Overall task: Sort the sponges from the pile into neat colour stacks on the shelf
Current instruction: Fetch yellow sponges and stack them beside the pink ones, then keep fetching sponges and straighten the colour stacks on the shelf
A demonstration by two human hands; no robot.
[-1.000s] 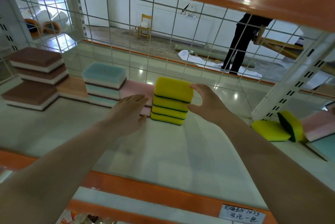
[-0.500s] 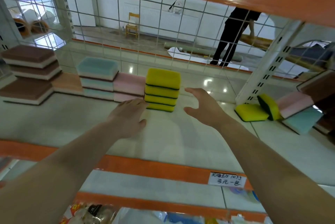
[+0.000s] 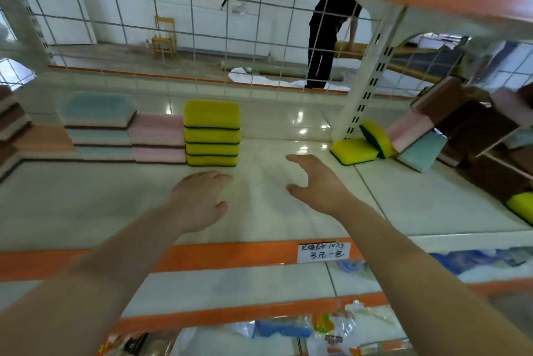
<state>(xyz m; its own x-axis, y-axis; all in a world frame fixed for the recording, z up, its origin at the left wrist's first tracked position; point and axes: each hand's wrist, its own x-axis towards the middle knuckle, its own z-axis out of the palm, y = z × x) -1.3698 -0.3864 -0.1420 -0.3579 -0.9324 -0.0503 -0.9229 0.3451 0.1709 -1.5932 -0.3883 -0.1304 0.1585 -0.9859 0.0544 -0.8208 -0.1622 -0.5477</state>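
Observation:
A stack of several yellow sponges (image 3: 212, 133) stands on the white shelf (image 3: 144, 205), beside a pink stack (image 3: 158, 138), a blue stack (image 3: 99, 125), an orange sponge (image 3: 43, 139) and brown sponges (image 3: 11, 125) at far left. My left hand (image 3: 199, 197) hovers open over the shelf just in front of the yellow stack, holding nothing. My right hand (image 3: 314, 182) is open with spread fingers, empty, between the yellow stack and the pile. The pile at right has a flat yellow sponge (image 3: 354, 151), a tilted yellow one (image 3: 375, 133), pink (image 3: 409, 128), blue (image 3: 422, 151) and brown (image 3: 473, 130) sponges.
A white upright post (image 3: 363, 90) stands between stacks and pile. A wire grid (image 3: 202, 38) closes the shelf's back. The orange shelf edge (image 3: 230, 254) carries a price label (image 3: 320, 252). Another yellow sponge (image 3: 522, 205) lies at far right. A person in black (image 3: 326, 38) stands beyond.
Both hands have let go of the yellow stack and drawn back toward me. The view has shifted right, bringing more of the pile into sight.

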